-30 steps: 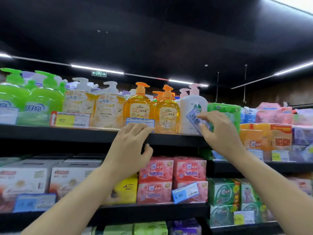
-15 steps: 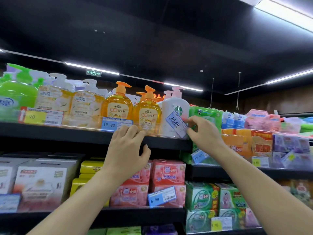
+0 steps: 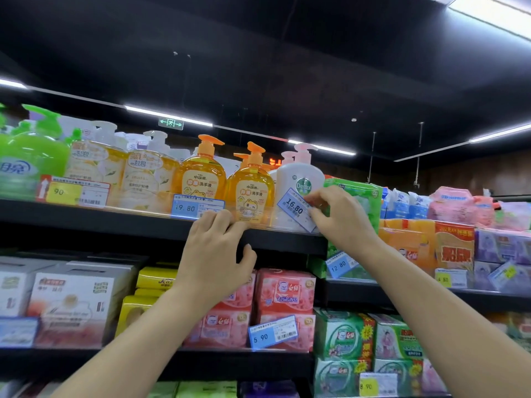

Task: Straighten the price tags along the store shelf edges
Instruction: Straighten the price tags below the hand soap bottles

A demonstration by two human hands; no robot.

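Observation:
A blue price tag marked 16.80 [image 3: 294,209] sits tilted on the top shelf edge [image 3: 129,222], in front of a white pump bottle [image 3: 298,179]. My right hand [image 3: 342,219] pinches the tag's right end between thumb and fingers. My left hand [image 3: 215,254] rests on the shelf edge, fingers hooked over it, thumb below. Just left of its fingertips a blue 19.80 tag [image 3: 196,206] lies level. A blue 5.90 tag [image 3: 273,331] on the lower shelf slants upward to the right. A 12.80 tag [image 3: 339,265] also sits crooked.
Green, pale and orange soap bottles [image 3: 201,179] line the top shelf, with a yellow tag [image 3: 74,192] at left. Boxed soaps in red [image 3: 284,291], yellow and green fill lower shelves. Packets and a 4.80 tag [image 3: 448,278] stand on the right-hand shelf.
My view has shifted right, so the shelf slid left in frame. My right hand keeps hold of the 16.80 tag, which stays tilted. My left hand still rests on the shelf edge.

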